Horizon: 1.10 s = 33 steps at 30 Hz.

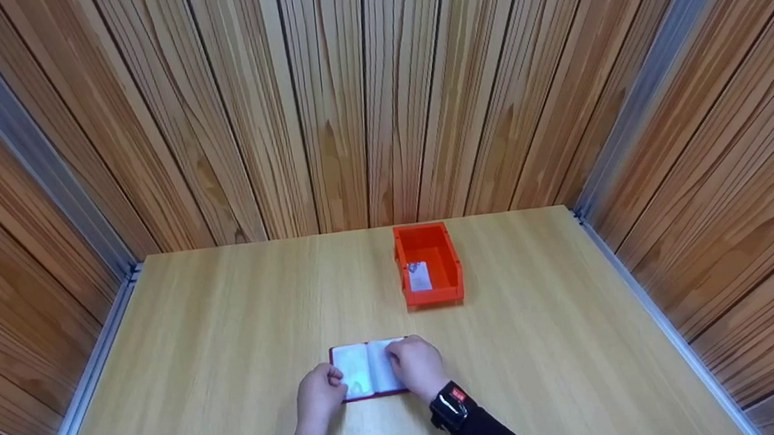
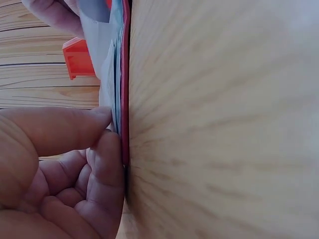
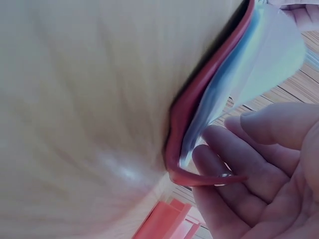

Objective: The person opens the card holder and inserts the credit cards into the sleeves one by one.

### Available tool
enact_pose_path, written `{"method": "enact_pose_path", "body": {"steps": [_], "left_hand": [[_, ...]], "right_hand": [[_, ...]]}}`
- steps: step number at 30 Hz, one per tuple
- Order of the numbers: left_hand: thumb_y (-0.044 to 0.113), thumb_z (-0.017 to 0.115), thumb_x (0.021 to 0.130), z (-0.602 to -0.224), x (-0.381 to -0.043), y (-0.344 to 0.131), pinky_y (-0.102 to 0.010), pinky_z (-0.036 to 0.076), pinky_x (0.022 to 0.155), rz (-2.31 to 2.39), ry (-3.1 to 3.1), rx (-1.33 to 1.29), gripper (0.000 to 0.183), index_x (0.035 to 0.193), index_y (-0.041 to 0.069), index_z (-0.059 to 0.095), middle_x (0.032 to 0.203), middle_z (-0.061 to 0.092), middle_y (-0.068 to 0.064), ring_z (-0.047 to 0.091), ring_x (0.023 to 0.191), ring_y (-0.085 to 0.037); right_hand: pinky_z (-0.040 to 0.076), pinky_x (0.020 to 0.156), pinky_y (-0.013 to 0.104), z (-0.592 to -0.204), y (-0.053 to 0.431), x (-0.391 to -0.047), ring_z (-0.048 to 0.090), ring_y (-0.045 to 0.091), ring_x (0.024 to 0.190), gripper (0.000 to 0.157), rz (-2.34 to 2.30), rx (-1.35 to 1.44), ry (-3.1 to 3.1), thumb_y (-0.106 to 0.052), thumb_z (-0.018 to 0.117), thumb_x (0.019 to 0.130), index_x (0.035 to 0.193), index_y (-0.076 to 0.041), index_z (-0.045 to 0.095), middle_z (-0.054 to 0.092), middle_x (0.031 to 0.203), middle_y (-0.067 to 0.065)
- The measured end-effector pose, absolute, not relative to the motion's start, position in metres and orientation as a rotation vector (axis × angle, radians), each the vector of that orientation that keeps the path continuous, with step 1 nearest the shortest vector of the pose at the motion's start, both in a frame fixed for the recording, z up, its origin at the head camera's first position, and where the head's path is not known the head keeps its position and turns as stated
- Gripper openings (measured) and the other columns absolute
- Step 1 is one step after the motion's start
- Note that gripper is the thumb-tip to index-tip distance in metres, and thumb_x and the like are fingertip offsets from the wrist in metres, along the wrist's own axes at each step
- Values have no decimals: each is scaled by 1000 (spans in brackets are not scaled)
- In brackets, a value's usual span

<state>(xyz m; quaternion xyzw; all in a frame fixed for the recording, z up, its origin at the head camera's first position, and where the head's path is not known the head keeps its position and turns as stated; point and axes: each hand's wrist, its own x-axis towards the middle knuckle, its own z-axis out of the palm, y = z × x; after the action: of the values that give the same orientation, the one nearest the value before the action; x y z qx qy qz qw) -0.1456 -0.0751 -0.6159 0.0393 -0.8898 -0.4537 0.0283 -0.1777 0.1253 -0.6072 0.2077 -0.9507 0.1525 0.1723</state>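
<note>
A small red-covered card holder [image 1: 371,369] lies spread flat on the table, its clear and whitish sleeves showing. My left hand [image 1: 321,393] is at its left edge; in the left wrist view the thumb and forefinger pinch the sleeve edges just above the red cover [image 2: 125,94]. From the other side my right hand [image 1: 419,365] reaches over the right-hand sleeves, fingers curled at the edge. The right wrist view shows those fingers around a red strap [image 3: 204,179] with a metal snap, while a translucent sleeve [image 3: 274,55] stands raised above the others.
Beyond the card holder, to the right, an orange-red bin [image 1: 434,297] stands near the back wall. A small white card [image 1: 419,277] with a printed corner is inside it. Wood-plank walls [image 1: 335,110] with metal edge strips enclose the light wooden table [image 1: 227,315].
</note>
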Motion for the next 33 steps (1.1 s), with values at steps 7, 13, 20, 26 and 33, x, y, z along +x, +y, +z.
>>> {"method": "enact_pose_path", "body": {"steps": [7,13,20,26,33], "left_hand": [[-8,70,74,-615,-146,-75,-36,49,66,-1411,-2752,131,15,84,2,62,76,58,-2,57,72,-19],[-7,70,74,-615,-146,-75,-35,47,66,-1402,-2749,125,14,83,2,62,75,57,-1,55,71,-18],[-7,70,75,-616,-146,-76,-35,46,66,-1412,-2749,120,14,83,2,62,75,56,-1,54,71,-18],[-7,72,75,-616,-148,-76,-35,48,66,-1434,-2759,143,16,83,2,62,75,58,-2,56,71,-18],[-8,73,73,-618,-147,-77,-34,48,65,-1412,-2717,83,17,81,2,61,73,58,-1,55,69,-17]], "right_hand": [[52,74,34,-607,121,-178,65,20,76,7,465,628,-2727,-6,71,83,84,-11,75,71,79,0],[53,75,34,-607,116,-177,67,18,78,8,491,662,-2724,-7,71,83,87,-12,76,71,81,-1],[53,79,34,-606,108,-175,67,17,89,14,615,710,-2820,-8,70,87,99,-11,76,73,93,0],[52,86,34,-605,100,-174,67,18,96,17,636,736,-2844,-11,70,89,106,-10,76,73,100,2],[51,89,35,-603,93,-175,66,18,99,20,684,741,-2884,-10,69,90,109,-9,75,73,101,2]]}}
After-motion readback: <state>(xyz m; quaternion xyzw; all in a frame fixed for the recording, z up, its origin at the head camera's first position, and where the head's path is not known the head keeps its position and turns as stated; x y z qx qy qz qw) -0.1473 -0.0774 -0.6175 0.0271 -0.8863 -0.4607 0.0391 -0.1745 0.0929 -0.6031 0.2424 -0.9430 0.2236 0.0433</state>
